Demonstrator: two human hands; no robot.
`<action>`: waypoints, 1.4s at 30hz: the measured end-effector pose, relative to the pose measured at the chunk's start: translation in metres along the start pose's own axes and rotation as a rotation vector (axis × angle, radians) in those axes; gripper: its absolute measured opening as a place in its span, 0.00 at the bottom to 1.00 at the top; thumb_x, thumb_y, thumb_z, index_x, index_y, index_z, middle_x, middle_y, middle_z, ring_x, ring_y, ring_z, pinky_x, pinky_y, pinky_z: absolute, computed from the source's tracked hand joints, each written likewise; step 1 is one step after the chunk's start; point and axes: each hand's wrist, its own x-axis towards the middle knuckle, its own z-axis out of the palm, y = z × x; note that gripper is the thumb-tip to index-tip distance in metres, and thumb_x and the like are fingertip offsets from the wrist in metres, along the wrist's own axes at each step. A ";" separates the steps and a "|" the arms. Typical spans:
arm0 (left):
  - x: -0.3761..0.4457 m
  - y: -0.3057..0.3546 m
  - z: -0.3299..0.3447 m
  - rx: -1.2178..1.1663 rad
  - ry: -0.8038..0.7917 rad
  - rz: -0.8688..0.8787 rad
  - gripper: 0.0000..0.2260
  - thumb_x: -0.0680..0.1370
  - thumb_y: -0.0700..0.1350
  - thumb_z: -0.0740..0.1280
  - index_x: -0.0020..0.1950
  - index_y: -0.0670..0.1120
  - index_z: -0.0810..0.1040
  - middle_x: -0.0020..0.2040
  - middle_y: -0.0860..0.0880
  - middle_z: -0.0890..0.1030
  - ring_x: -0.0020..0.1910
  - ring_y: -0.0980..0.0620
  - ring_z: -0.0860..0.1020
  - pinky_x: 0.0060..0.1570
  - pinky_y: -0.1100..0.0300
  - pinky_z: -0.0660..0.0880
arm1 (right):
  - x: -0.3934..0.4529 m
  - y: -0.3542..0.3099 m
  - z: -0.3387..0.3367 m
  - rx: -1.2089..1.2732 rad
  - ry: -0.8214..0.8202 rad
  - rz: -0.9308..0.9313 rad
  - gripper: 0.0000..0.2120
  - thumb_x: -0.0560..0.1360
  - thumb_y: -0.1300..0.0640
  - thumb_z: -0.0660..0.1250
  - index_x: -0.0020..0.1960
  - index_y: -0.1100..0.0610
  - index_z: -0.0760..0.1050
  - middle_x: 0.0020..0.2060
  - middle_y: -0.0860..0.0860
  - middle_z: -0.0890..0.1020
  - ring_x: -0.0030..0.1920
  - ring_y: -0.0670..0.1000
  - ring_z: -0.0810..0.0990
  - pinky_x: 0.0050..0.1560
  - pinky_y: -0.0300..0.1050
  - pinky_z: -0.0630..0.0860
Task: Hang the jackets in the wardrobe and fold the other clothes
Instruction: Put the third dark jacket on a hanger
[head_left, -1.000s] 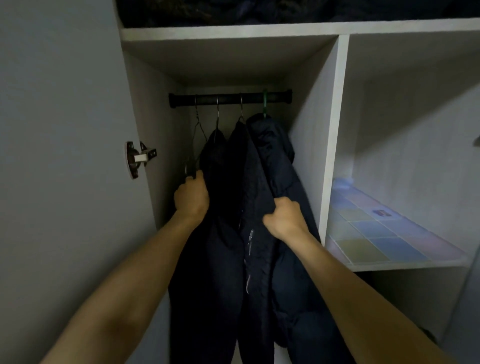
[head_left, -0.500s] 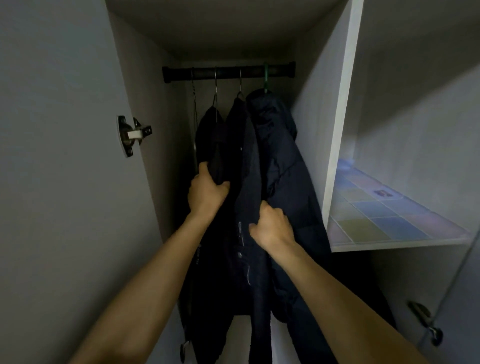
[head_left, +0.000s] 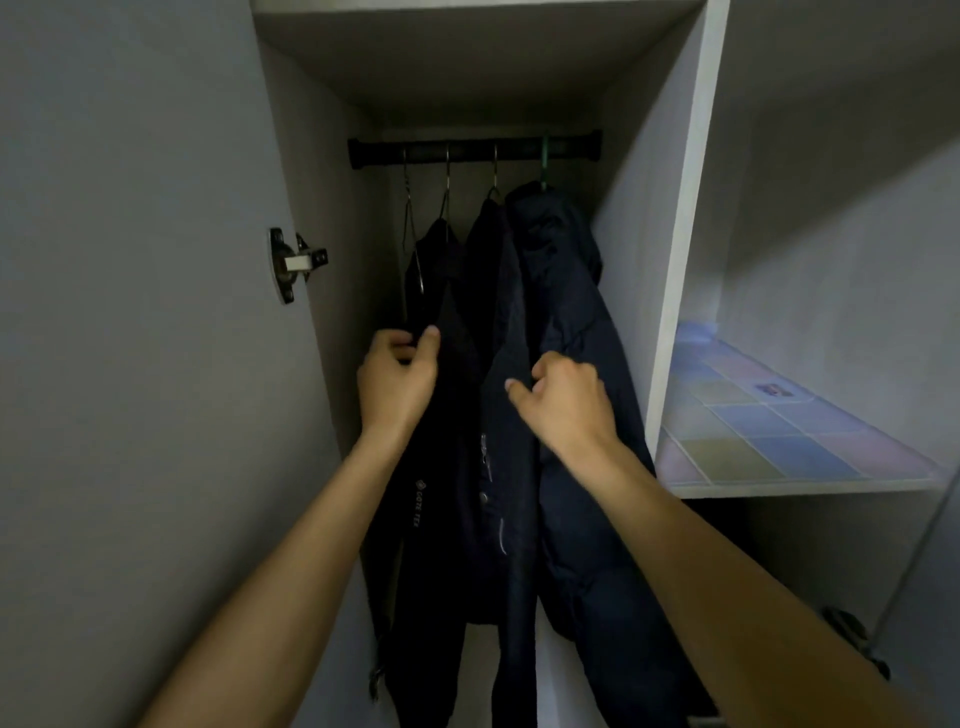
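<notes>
Three dark jackets hang from a black rail (head_left: 472, 151) inside the wardrobe. The left jacket (head_left: 441, 519) bears a small white logo, the middle jacket (head_left: 506, 322) hangs beside it, and a puffy navy jacket (head_left: 571, 291) on a green hanger is at the right. An empty wire hanger (head_left: 408, 218) hangs at the far left. My left hand (head_left: 397, 382) pinches the left jacket's front edge. My right hand (head_left: 563, 402) grips the middle jacket's edge between thumb and curled fingers.
The open wardrobe door (head_left: 130, 364) with a hinge (head_left: 293, 265) stands at the left. A white partition (head_left: 680, 260) separates the hanging bay from a shelf (head_left: 779, 431) lined with pastel squares. A dark handle (head_left: 852, 639) shows at lower right.
The view has tilted up slightly and back. My left hand moved left to the left jacket's edge; my right hand shifted its grip on the middle jacket, spreading the two apart.
</notes>
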 end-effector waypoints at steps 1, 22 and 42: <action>0.009 0.010 -0.003 -0.014 0.063 0.018 0.20 0.77 0.61 0.65 0.61 0.49 0.74 0.52 0.54 0.78 0.49 0.56 0.78 0.42 0.66 0.71 | 0.006 -0.005 -0.008 0.028 0.029 -0.028 0.16 0.77 0.47 0.68 0.54 0.60 0.77 0.42 0.54 0.83 0.44 0.55 0.81 0.43 0.50 0.80; 0.116 0.075 0.005 0.034 -0.259 -0.137 0.13 0.81 0.48 0.63 0.36 0.47 0.73 0.29 0.51 0.71 0.22 0.56 0.66 0.22 0.68 0.59 | 0.032 -0.003 -0.031 0.137 0.018 -0.066 0.09 0.76 0.52 0.69 0.40 0.55 0.79 0.30 0.48 0.81 0.34 0.48 0.81 0.41 0.51 0.82; -0.077 0.090 0.016 -0.564 -0.509 -0.197 0.13 0.79 0.43 0.69 0.38 0.44 0.69 0.30 0.45 0.81 0.24 0.54 0.78 0.24 0.65 0.74 | -0.078 0.017 -0.070 0.575 0.046 -0.095 0.05 0.73 0.52 0.75 0.48 0.46 0.81 0.39 0.46 0.84 0.36 0.47 0.85 0.37 0.36 0.79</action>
